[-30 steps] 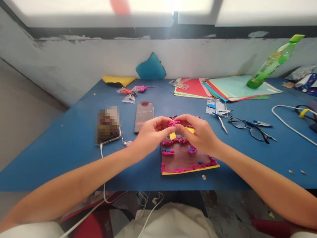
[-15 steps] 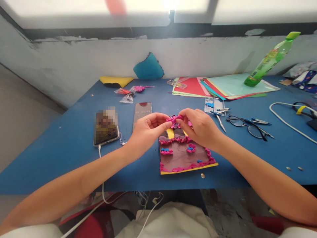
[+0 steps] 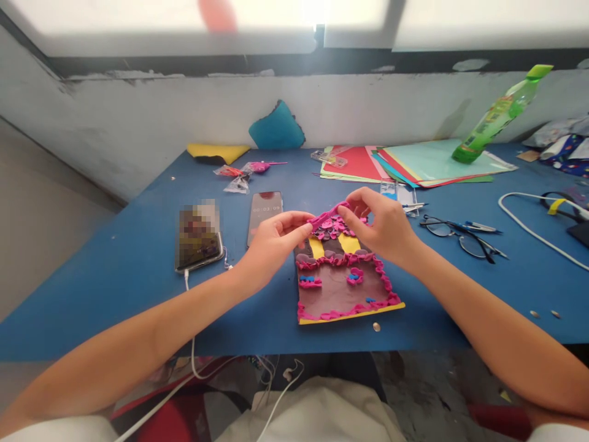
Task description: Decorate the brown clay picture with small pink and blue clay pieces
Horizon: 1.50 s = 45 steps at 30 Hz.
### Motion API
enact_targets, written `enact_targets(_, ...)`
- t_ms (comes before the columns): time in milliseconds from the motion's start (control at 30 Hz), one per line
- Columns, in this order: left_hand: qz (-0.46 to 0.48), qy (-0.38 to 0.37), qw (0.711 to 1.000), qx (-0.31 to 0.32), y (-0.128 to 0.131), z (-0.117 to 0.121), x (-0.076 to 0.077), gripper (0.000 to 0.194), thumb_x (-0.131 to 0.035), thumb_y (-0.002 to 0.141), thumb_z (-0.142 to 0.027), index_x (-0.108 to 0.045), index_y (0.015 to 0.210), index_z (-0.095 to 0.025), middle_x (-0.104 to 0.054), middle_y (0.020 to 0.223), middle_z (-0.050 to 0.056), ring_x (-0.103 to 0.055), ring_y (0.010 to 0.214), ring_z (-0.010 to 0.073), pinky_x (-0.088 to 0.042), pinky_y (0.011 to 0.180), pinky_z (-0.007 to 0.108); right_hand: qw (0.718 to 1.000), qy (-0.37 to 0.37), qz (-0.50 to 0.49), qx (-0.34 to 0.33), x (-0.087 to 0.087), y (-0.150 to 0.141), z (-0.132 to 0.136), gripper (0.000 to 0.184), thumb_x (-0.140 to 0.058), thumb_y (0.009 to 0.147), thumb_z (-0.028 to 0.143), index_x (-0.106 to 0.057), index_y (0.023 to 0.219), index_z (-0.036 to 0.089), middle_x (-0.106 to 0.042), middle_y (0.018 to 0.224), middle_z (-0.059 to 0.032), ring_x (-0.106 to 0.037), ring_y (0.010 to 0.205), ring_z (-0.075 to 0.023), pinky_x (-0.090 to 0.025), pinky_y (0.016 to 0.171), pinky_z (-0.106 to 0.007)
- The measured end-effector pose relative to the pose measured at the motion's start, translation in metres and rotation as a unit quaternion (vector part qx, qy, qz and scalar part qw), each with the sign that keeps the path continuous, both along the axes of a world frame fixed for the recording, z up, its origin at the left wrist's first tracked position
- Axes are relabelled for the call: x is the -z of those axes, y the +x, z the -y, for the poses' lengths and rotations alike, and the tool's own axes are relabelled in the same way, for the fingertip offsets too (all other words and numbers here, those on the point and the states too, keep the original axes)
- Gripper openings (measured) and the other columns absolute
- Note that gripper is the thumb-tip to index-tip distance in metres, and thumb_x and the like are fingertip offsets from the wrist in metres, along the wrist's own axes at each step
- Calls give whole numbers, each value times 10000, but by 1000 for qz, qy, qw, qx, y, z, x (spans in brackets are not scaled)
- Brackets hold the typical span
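Note:
Between my two hands stretches a strip of pink modelling clay (image 3: pixel 328 215), slanting up to the right. My left hand (image 3: pixel 284 236) pinches its lower left end between thumb and fingers. The upper right end is pinched by my right hand (image 3: pixel 380 224). Right below the strip lies a decorated board (image 3: pixel 343 288) with a brown face, ruffled pink clay edging, yellow panels, small blue and pink pieces and a yellow bottom edge. Pink and purple clay bits (image 3: pixel 334 228) cover its far end, partly hidden by my hands.
Two phones (image 3: pixel 199 236) (image 3: pixel 265 209) lie to the left, one on a white cable. Small bags (image 3: pixel 238 183), coloured paper (image 3: pixel 354 166) and a tilted green bottle (image 3: pixel 499 120) are behind. Glasses (image 3: pixel 460 236) and pen-like tools (image 3: pixel 481 227) lie right. A small round piece (image 3: pixel 377 327) sits near the front edge.
My right hand has moved up and to the right, away from my left. The pink clay between them is now drawn out longer, and more of the board's far end shows.

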<state>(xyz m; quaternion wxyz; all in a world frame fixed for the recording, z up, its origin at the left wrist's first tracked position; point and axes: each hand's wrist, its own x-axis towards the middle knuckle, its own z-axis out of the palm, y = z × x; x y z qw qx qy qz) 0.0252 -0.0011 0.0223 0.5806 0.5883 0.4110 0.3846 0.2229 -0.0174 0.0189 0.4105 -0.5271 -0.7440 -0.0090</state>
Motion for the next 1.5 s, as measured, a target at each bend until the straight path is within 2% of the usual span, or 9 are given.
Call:
enact_targets(167,14,-5,1000,4,1,1,0,282,-760,692,-367,-713,882,-164,-695,828,30,-579,713,126,-478,660,243,994,-43,-26,-93,4,-14,11,225,-576,869,379,-571,968,177,-655,802,-33,-598,639,-131,-473,598,-252)
enact_targets(367,26,11,997,68,0,3,-1,314,-656,792,-443,-735,888,-155,-685,778,42,-573,639,125,-475,646,267,992,-54,0,-112,10,-17,13,220,-529,906,397,-579,939,185,-655,817,-43,-600,656,-142,-454,593,-252)
enact_targets(467,11,22,997,77,0,4,-4,390,-716,713,-501,-727,868,-145,-668,748,37,-558,620,124,-469,613,259,993,-38,20,-113,10,-15,13,233,-501,922,411,-557,877,189,-638,787,-35,-577,630,-135,-432,589,-251)
enact_targets(567,-13,13,995,101,1,5,-6,441,-773,620,-525,-713,822,-138,-646,692,25,-534,591,117,-445,553,237,992,-22,38,-120,9,-15,14,234,-462,940,408,-533,953,185,-641,834,-44,-578,635,-139,-431,595,-258)
enact_targets(667,-30,22,990,135,1,7,-6,411,-707,688,-550,-689,751,-144,-588,616,5,-492,553,107,-423,513,228,988,-11,45,-146,8,-15,16,192,-427,958,346,-499,1029,183,-641,876,-56,-598,683,-149,-447,633,-268)
enact_targets(833,-59,63,984,155,1,10,-5,423,-602,786,-554,-630,646,-155,-556,596,14,-483,549,118,-410,517,243,982,-24,20,-185,7,-17,19,132,-379,977,290,-477,951,206,-616,803,-29,-577,678,-137,-438,620,-251)
enact_targets(1100,-39,54,983,171,0,10,-4,402,-566,834,-517,-619,655,-162,-572,621,22,-515,568,121,-418,513,232,982,-66,-61,-165,-2,-19,22,335,-375,980,374,-482,712,205,-538,627,16,-487,563,-101,-402,570,-229)
enact_targets(1267,-30,56,985,158,0,9,-5,378,-572,833,-498,-606,658,-165,-551,612,10,-495,566,117,-411,532,242,988,-59,-70,-124,-5,-15,17,352,-387,970,408,-492,704,201,-526,594,25,-476,546,-101,-377,565,-237)
enact_targets(1500,34,7,986,166,1,10,-6,411,-550,847,-508,-428,609,-196,-473,532,-27,-456,501,108,-381,493,245,989,-59,-132,-29,-5,-5,7,404,-423,935,526,-474,689,209,-493,552,34,-456,500,-104,-350,529,-256)
